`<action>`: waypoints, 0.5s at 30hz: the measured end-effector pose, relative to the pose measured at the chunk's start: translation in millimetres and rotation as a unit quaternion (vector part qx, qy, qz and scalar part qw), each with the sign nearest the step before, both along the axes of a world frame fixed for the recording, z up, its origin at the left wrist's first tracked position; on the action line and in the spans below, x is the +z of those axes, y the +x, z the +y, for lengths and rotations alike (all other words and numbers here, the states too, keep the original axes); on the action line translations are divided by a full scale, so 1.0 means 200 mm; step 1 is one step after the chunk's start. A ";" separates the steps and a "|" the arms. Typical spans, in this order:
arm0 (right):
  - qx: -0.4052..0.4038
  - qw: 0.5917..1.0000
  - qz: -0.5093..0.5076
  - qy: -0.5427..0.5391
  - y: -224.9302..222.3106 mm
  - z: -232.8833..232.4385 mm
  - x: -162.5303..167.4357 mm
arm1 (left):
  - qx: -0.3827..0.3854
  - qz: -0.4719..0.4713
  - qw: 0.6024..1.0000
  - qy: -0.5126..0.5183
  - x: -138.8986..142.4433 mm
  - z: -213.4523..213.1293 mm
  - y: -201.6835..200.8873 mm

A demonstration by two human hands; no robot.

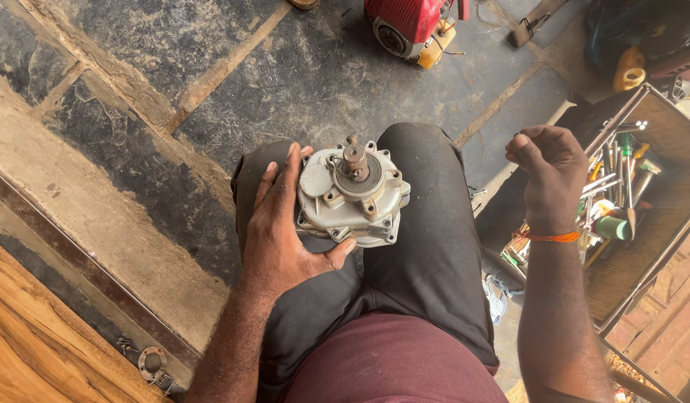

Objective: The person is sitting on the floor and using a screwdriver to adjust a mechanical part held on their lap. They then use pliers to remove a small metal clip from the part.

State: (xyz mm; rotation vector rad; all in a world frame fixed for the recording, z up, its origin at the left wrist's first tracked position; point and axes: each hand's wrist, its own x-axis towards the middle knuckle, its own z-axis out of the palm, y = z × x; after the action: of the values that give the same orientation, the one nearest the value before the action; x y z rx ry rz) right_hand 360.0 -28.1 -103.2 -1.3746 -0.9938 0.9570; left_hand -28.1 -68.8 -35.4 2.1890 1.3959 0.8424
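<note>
A grey cast-metal motor housing (354,195) with a short rusty shaft sticking up from its middle rests between my knees on my dark trousers. My left hand (279,227) grips its left side, fingers up the edge and thumb under the front. My right hand (548,168) is raised to the right over the toolbox, fingers curled in loosely with nothing seen in them. An orange thread band circles that wrist.
An open wooden toolbox (662,216) full of screwdrivers and wrenches stands at the right. A red small engine (411,26) lies on the stone floor ahead. A wooden plank (31,343) and a round metal flange (151,363) are at lower left.
</note>
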 end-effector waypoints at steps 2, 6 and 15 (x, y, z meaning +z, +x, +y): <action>-0.013 1.000 -0.016 0.000 0.04 0.03 -0.04 | -0.005 0.003 1.000 0.010 -0.01 -0.01 -0.01; -0.022 0.991 -0.131 -0.018 0.10 0.06 -0.08 | -0.016 0.014 1.000 0.021 -0.03 -0.02 -0.02; -0.094 0.825 -0.555 0.054 0.04 0.03 -0.05 | -0.034 0.042 0.998 0.015 -0.05 -0.04 -0.04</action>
State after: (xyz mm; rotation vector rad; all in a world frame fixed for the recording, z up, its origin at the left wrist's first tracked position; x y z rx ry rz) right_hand 367.3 -21.2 -113.4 -1.9017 -1.6642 -0.1707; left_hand -36.8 -77.4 -45.9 2.3046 1.3481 0.7601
